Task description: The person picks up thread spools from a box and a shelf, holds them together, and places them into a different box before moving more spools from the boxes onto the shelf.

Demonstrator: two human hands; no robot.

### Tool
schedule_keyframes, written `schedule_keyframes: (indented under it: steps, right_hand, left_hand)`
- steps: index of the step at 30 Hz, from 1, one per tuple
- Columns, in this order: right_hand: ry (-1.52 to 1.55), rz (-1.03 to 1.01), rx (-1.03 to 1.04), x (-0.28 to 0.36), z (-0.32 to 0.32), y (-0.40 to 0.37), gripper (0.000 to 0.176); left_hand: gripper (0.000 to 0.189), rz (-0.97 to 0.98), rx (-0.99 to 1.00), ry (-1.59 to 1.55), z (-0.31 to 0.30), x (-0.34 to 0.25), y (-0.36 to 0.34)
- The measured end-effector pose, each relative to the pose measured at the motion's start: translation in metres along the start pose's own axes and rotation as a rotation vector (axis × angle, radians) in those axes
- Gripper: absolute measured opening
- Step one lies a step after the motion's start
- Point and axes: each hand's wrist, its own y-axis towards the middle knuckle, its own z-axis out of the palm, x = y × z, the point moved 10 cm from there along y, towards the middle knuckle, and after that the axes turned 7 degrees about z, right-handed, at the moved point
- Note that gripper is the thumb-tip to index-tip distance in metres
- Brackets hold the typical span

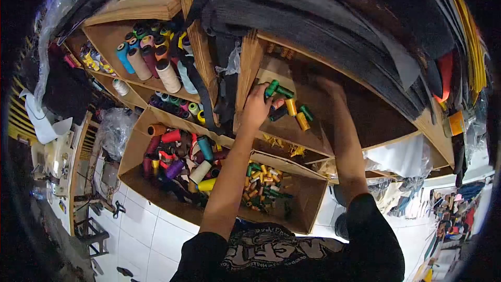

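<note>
My left hand reaches into a wooden shelf compartment, its fingers closed around a small green thread spool. Against that hand lies another green spool. Just right of it, yellow spools and a green spool rest on the shelf board, with a dark spool below the fingers. Deeper in the same compartment is my right hand, smeared by motion and in shadow, so its fingers do not show clearly.
Below stands a long cardboard box holding larger thread cones and many small spools. Large cones fill the left shelf. Folded dark fabric is stacked above the compartment, and yellow scraps lie under its front edge.
</note>
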Motion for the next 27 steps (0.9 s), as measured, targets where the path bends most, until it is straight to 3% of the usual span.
schedule_keyframes:
  steps: [9,15,27]
  right_hand:
    - [0.003,-0.003,-0.077,0.031,0.005,0.040,0.046]
    - [-0.020,-0.013,-0.074,0.053,0.016,0.055,0.047]
    - [-0.045,-0.017,-0.073,0.068,0.031,0.060,0.048]
  left_hand:
    - [0.043,0.070,-0.078,0.004,-0.002,-0.001,0.000]
    - [0.042,-0.015,-0.040,-0.026,0.000,0.005,0.001]
    - [0.042,0.010,-0.081,-0.017,-0.004,0.003,0.000]
